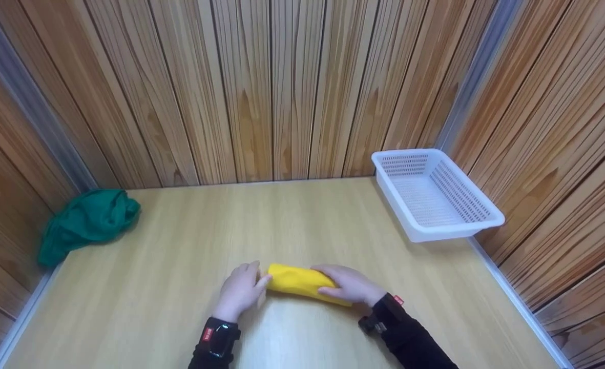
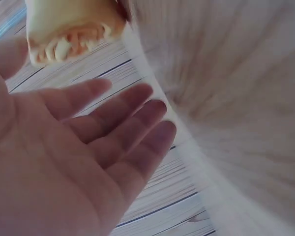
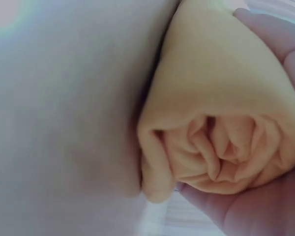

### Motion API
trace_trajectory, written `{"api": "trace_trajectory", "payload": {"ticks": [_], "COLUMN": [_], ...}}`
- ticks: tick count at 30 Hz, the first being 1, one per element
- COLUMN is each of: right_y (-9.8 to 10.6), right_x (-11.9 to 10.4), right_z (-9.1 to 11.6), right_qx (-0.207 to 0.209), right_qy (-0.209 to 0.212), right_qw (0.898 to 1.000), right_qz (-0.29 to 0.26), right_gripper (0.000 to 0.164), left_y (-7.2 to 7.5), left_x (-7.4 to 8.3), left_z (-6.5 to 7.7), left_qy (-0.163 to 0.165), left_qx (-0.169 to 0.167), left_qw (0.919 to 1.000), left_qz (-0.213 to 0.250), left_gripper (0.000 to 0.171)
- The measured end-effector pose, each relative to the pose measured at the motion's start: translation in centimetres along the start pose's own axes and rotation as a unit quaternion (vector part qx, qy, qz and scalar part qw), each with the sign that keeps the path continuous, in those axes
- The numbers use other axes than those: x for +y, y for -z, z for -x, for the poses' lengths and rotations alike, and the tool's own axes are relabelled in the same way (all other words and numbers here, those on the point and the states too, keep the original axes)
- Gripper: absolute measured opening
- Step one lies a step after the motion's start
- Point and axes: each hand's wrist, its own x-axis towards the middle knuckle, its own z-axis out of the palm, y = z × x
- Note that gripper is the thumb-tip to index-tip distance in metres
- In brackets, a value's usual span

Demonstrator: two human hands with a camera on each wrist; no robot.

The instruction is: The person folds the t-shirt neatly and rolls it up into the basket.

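Observation:
A yellow cloth, rolled into a tube, lies on the table near its front middle. My right hand grips the roll near its right end, thumb on the near side and fingers over the far side. Folded spiral layers show at that end of the roll in the right wrist view. My left hand is at the roll's left end, its fingers loosely extended and holding nothing. The thumb is close to the cloth; whether it touches, I cannot tell. In the left wrist view, the palm and fingers appear beside the roll's other end.
A white perforated plastic basket stands at the back right, by the wood-panelled wall. At the far left a crumpled green cloth lies against the side wall, partly over the edge of the light wooden table.

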Motion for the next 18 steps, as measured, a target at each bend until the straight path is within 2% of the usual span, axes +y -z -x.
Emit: {"api": "trace_trajectory", "payload": {"ticks": [6,11,14,18], "right_y": [1.1,2.5,3.8,6.2], "right_x": [1.5,2.8,3.8,4.8], "right_z": [1.9,3.5,4.6,6.0], "right_qx": [0.011,0.028,0.042,0.068], "right_qy": [-0.036,-0.061,-0.076,-0.107], "right_qw": [0.999,0.996,0.995,0.99], "right_qz": [-0.032,-0.058,-0.059,-0.064], "right_gripper": [0.06,0.061,0.061,0.061], "left_y": [0.0,0.1,0.2,0.2], "left_x": [-0.2,-0.3,-0.5,-0.7], "left_z": [0.0,0.0,0.1,0.4], "left_qy": [-0.001,0.003,-0.003,-0.021], "left_qx": [-0.008,-0.02,-0.023,-0.019], "left_qw": [0.9997,0.9996,0.9993,0.9985], "left_qz": [-0.023,-0.02,-0.028,-0.047], "left_gripper": [0.059,0.058,0.057,0.044]}}
